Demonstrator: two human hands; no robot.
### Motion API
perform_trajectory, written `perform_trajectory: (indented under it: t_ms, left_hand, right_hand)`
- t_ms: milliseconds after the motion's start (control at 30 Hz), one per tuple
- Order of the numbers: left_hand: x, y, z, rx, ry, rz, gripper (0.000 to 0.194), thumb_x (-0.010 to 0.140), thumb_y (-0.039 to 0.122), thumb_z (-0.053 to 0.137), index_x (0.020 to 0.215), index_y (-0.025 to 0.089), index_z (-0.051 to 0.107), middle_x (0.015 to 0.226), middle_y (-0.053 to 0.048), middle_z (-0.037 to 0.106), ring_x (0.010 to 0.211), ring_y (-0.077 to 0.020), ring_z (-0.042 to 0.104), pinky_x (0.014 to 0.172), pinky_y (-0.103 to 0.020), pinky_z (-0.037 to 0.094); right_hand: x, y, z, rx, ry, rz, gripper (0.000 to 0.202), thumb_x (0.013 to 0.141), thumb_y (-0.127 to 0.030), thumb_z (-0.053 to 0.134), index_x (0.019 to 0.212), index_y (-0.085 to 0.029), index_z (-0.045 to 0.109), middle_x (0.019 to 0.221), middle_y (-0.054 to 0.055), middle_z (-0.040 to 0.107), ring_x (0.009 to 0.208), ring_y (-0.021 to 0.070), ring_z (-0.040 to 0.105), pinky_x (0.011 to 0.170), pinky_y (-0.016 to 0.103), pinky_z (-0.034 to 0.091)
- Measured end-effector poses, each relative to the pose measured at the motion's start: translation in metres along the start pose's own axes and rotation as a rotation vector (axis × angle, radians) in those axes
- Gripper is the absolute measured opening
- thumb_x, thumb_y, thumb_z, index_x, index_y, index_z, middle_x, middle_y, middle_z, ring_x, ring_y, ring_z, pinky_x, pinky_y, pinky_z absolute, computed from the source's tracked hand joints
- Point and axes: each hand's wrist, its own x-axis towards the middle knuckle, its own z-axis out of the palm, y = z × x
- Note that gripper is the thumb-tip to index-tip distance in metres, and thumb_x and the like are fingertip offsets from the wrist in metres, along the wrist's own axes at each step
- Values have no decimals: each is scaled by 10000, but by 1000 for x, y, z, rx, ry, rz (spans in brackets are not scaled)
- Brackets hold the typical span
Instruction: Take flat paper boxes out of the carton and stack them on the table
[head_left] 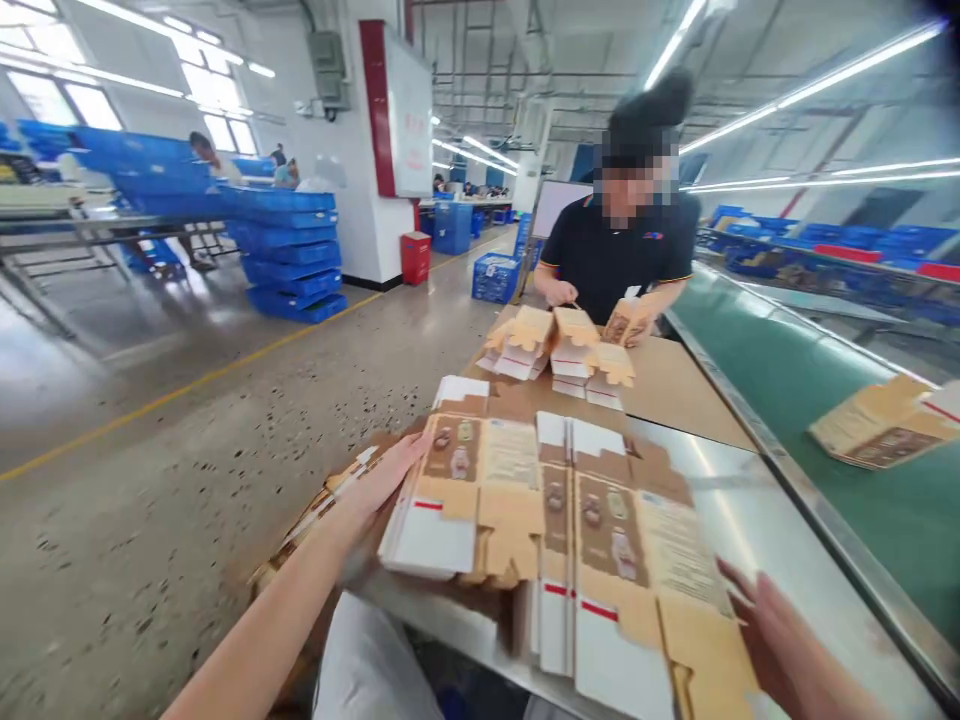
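Flanking two flat carton stacks (570,520) — left hand (379,480), right hand (780,640)

A steel table (757,520) carries two stacks of flat printed cartons: a left stack (465,490) at its near left edge and a right stack (630,570) just beside it. Farther along, on a brown cardboard sheet (675,385), stand several folded boxes (559,350). On the green conveyor belt (810,400) alongside the table lies one folded box (881,425).

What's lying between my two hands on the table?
Flat printed cartons span from left hand to right hand, in the head view.
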Motion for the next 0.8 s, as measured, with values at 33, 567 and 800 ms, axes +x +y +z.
perform_trajectory:
  t_ms: [33,567,800]
  left_hand:
    - [7,4,5,13,-16,-44,472,872,480,573,1234,179,536,1185,-92,632,996,-212,643,885,-454,537]
    - [38,21,28,37,-47,-149,562,876,330,607,1378,229,376,1240,-96,576,952,-195,637,794,-396,575]
    - [46,23,29,53,-63,-119,492,874,314,608,1320,200,436,1194,-86,596,942,-187,636,795,-387,568]
  right_hand:
    - [2,1,6,87,-15,30,534,826,-678,571,1216,-314,579,1100,36,763,991,255,711,768,328,571]
    - [19,-32,70,203,-191,74,588,923,-405,626,1376,-71,456,1130,113,759,1015,235,723,969,348,505]
    - [26,-42,72,310,-267,179,522,927,-393,604,1292,-33,507,957,146,796,881,259,760,932,395,530]
